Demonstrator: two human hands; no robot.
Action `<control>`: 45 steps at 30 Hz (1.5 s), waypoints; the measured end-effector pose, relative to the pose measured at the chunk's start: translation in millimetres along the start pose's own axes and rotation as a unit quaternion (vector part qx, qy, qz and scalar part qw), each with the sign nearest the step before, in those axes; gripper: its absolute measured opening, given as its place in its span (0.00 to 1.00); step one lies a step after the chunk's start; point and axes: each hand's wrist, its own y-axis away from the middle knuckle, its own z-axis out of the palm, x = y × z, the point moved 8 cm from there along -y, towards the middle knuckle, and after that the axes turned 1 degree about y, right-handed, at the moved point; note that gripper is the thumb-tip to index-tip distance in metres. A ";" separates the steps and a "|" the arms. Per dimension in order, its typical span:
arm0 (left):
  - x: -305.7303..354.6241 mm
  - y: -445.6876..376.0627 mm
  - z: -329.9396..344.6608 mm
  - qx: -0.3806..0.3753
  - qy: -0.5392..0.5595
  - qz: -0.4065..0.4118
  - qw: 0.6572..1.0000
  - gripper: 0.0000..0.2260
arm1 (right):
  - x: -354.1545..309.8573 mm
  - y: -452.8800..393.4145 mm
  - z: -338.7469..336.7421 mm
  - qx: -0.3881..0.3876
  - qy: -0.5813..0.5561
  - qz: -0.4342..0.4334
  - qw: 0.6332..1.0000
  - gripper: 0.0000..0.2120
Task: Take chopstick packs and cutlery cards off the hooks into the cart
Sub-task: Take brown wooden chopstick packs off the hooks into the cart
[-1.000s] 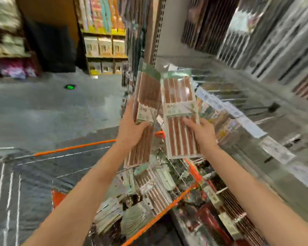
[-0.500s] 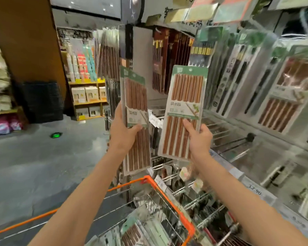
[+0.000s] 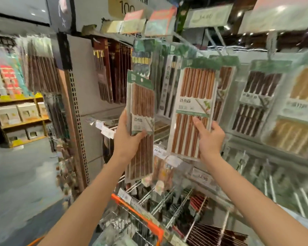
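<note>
Two chopstick packs, flat, light, stiffish, film likely slick. Left hand [image 3: 127, 139] gripping left pack [image 3: 141, 125] mid-length; right hand [image 3: 209, 139] pinching right pack [image 3: 194, 112] low, both raised before the hooks, above the cart [image 3: 146, 222]. Best held across the middle.

Raised from low over the cart [image 3: 150, 223] to the level of the hanging display: left hand [image 3: 127, 139] and its chopstick pack [image 3: 141, 121], right hand [image 3: 209, 137] and its pack [image 3: 192, 110] (both gripped at mid-height, upright).
</note>
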 end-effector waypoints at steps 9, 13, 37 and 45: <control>33.1 -10.0 30.0 -0.032 0.053 0.009 0.998 0.37 | -63.8 -2.9 -18.7 -0.008 0.000 -0.092 0.996 0.08; 37.9 -7.1 29.6 -0.027 0.046 0.015 0.999 0.37 | -71.1 -9.7 -10.9 -0.008 -0.002 -0.085 0.996 0.13; 31.9 -4.2 45.7 -0.049 0.027 0.000 0.998 0.38 | 4.8 -91.6 -19.3 0.006 0.213 0.094 0.972 0.29; 26.6 9.6 66.0 -0.075 0.041 -0.027 0.996 0.41 | 66.0 -14.7 -10.8 -0.163 0.285 0.136 0.935 0.22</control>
